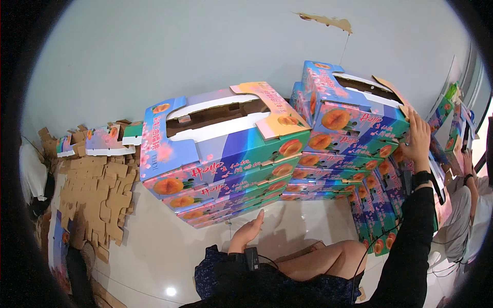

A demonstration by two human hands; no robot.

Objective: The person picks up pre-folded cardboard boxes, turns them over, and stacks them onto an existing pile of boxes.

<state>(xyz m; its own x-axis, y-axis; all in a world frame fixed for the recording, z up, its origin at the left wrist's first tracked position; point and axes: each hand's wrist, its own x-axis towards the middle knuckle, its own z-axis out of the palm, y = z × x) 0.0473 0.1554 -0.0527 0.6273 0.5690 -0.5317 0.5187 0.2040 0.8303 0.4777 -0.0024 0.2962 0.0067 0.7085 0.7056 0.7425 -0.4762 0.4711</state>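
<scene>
Left hand (246,232) open, empty, just below near box stack (226,159); right hand (418,138) flat against far stack's (349,133) right side.

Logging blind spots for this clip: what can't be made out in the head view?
- Right hand: palm side is against the right stack of fruit boxes, so its grip is hidden.
- Left stack of fruit boxes: inside of the top box is shadowed.
- Flat cardboard pieces: the fisheye rim cuts off the pile.
- Left hand: touching the floor or not is unclear.
</scene>
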